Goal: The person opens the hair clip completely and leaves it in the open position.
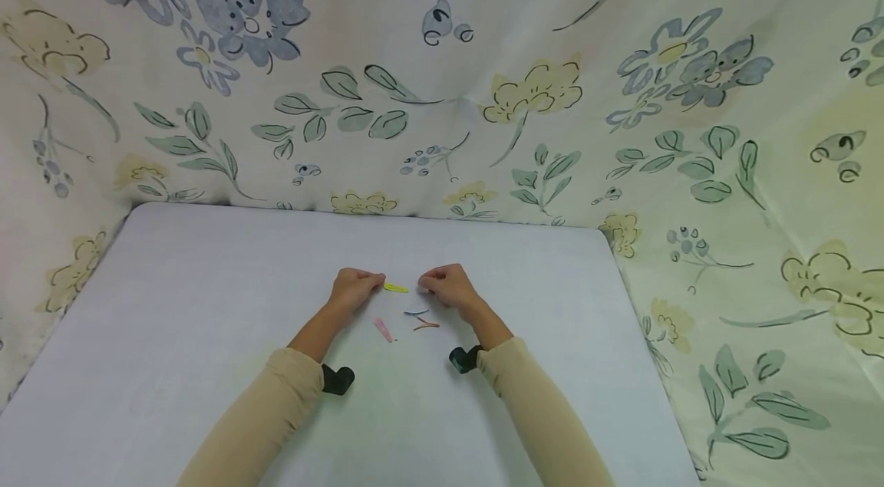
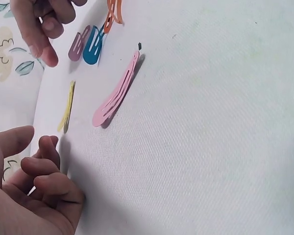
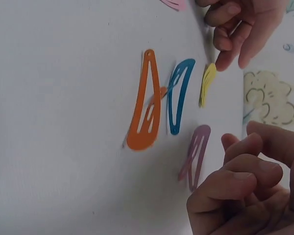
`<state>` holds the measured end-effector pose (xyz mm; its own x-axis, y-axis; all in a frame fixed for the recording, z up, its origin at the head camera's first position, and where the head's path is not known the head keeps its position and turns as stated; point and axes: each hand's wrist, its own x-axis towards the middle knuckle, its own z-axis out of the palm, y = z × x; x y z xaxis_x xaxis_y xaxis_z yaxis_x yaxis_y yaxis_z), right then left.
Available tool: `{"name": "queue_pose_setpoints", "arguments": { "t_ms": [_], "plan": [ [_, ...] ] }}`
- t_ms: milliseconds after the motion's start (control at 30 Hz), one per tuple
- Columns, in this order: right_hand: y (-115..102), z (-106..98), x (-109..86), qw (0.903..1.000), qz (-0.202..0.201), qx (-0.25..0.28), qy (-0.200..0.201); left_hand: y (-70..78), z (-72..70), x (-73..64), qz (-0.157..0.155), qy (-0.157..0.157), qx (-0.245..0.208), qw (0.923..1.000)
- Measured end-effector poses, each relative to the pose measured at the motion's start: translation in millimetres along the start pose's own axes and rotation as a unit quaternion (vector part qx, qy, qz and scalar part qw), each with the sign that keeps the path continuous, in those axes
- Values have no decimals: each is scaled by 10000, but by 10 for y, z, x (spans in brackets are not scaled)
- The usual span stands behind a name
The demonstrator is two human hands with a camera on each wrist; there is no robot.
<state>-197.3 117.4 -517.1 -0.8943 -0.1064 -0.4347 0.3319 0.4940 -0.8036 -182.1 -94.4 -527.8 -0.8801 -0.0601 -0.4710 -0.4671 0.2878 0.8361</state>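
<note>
Several snap hair clips lie on a white tabletop. Close to the fingertips of my left hand [image 1: 354, 289] is the yellow hair clip [image 1: 396, 288]; in the left wrist view a small gap separates thumb and forefinger, with nothing between them. My right hand [image 1: 450, 288] hovers by the purple hair clip [image 3: 199, 154], its fingers loosely curled and holding nothing. Between the hands and nearer me lie the blue hair clip [image 3: 183, 93] and the orange hair clip [image 3: 135, 132], both sprung apart and touching or overlapping. A pink hair clip [image 2: 110, 105] rests nearer the left forearm.
The white tabletop [image 1: 207, 333] spreads around the clips on every side. Floral cloth [image 1: 442, 126] hangs behind it and to both sides. Each wrist carries a dark strapped device [image 1: 338, 380]. A tiny dark speck [image 2: 140, 46] sits by the pink clip's narrow end.
</note>
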Motion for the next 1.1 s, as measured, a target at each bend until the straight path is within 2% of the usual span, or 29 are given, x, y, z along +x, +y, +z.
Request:
{"name": "queue_pose_setpoints", "arguments": {
  "t_ms": [300,600,1100],
  "plan": [
    [17,107,13,9999,81,20,-145,-20,27,-3,200,225,510,9982],
    [78,155,56,9991,102,56,-401,-8,65,-35,248,240,518,9981],
    [77,167,23,9990,-132,235,-348,-9,103,6,332,296,791,9959]
  ]
}}
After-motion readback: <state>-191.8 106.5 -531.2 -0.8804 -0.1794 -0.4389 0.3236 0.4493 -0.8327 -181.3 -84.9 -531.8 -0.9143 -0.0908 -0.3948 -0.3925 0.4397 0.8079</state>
